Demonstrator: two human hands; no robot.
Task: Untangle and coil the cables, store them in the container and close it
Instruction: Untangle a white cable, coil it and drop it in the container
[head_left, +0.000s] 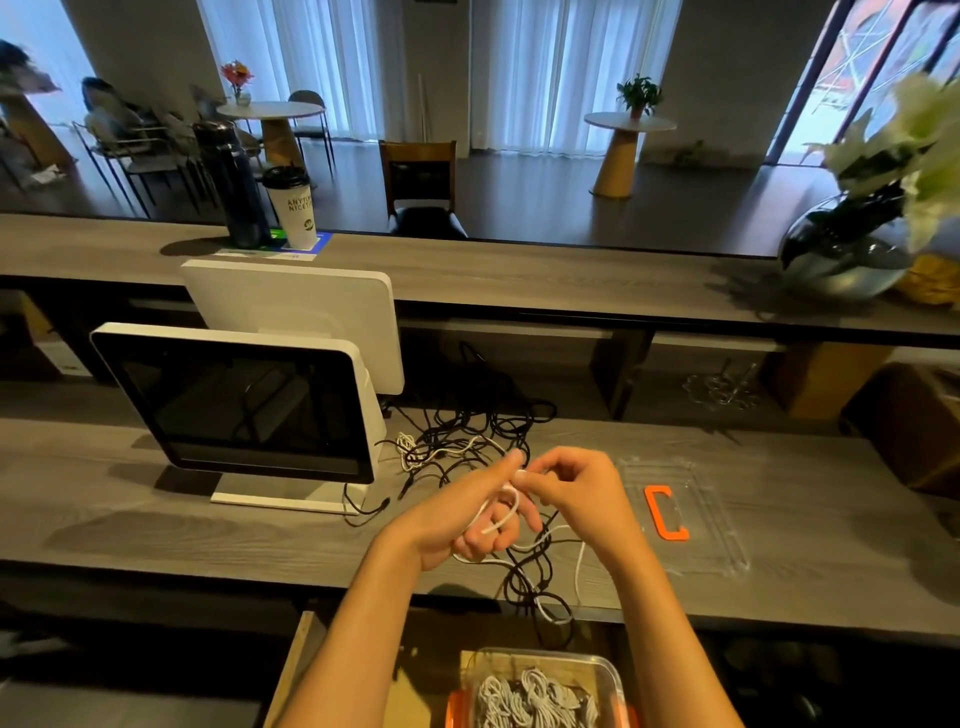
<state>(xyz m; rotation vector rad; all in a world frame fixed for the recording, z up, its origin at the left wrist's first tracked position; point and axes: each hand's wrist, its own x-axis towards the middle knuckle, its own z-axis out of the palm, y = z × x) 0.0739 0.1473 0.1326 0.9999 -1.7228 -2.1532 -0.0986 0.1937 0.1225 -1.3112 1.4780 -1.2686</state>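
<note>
Cables, stored: grey-white coils already inside the container, bottom edge of view, below the surface front edge.
Container: clear plastic, orange latches at its sides, open; sits lower than the surface, partly cut off by the frame.
White cable: being worked; loops round the left hand fingers, trails down over the surface front edge with a black cable crossing it.
Left hand: palm up, index finger extended, other fingers curled in, white cable loop wrapped round them; grasping it.
Right hand: fingers pinching the white cable just at the left index fingertip; hands touching.
Lid: clear, orange handle, lying flat on the surface right of the hands, apart from the container.
Tangle: black cables with a thinner white one mixed in, on the surface behind the hands, running up toward the back shelf.
Monitor: white frame, dark screen, left of the tangle; second white panel back-to-back behind it.
Upper counter: paper cup and dark bottle at left, glass vase with plant at right.
Beyond: chair, round tables, curtained windows.
</note>
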